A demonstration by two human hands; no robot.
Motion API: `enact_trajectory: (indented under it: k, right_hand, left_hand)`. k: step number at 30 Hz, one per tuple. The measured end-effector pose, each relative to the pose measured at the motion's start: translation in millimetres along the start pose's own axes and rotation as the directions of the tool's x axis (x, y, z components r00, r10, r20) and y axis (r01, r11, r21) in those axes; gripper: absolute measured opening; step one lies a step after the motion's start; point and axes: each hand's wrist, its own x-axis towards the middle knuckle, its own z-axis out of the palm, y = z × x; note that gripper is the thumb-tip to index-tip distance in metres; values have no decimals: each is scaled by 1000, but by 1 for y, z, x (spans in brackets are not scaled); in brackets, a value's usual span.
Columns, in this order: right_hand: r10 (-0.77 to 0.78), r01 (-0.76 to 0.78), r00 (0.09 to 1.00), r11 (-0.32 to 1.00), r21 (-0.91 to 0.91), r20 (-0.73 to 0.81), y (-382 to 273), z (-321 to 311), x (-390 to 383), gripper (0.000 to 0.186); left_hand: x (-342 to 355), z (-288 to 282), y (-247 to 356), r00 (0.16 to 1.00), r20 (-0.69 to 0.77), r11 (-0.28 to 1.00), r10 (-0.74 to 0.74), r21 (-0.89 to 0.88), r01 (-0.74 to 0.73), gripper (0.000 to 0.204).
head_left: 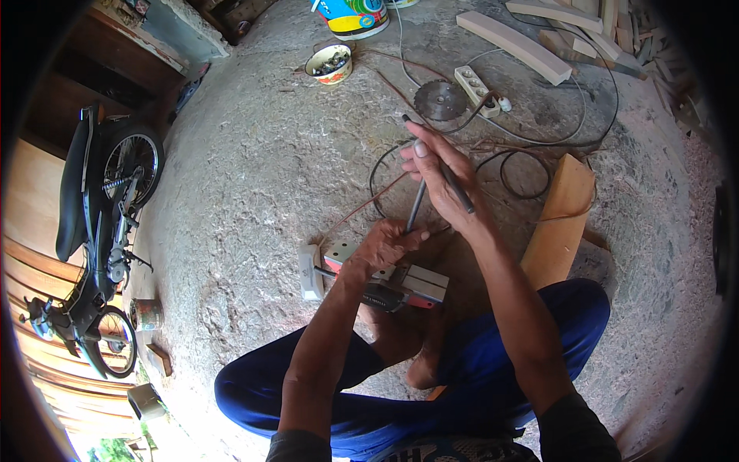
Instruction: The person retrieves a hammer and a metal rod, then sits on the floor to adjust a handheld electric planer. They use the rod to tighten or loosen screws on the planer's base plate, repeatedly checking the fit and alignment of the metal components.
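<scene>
My right hand [446,185] is closed on the dark crossbar of what looks like a T-handle wrench [416,205]; the bar's ends stick out past the palm. Lower down, my left hand [385,245] has its fingers curled round the wrench's shaft, and the tip is hidden. Beneath that hand lies what looks like an electric planer [419,285], red and grey with its flat metal plates facing up. A pale guide piece [311,272] sticks out at its left end. My feet are just behind the planer.
Beyond my hands lie a circular saw blade [441,101], a power strip [475,88] and looping cables. A wooden board [560,219] is to the right, with cut timber [516,48] farther back. A bowl of small parts [329,63] stands ahead; a motorcycle [115,231] is at left.
</scene>
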Motion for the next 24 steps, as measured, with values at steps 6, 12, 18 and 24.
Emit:
enact_trajectory:
  k: [6, 12, 18, 24]
  right_hand:
    - [141, -141, 989, 990, -12, 33, 6, 2, 3, 43]
    - [155, -155, 988, 988, 9, 11, 6, 8, 4, 44]
    - [185, -185, 982, 983, -21, 21, 7, 6, 7, 47]
    - [110, -91, 949, 993, -80, 294, 17, -22, 9, 48]
  left_hand:
    - [-13, -5, 20, 997, 69, 998, -20, 59, 16, 28]
    - [-17, -9, 25, 997, 76, 999, -23, 50, 19, 26]
    - [-18, -11, 25, 997, 78, 995, -7, 97, 0, 26]
    - [-14, -12, 18, 996, 85, 998, -15, 67, 9, 25]
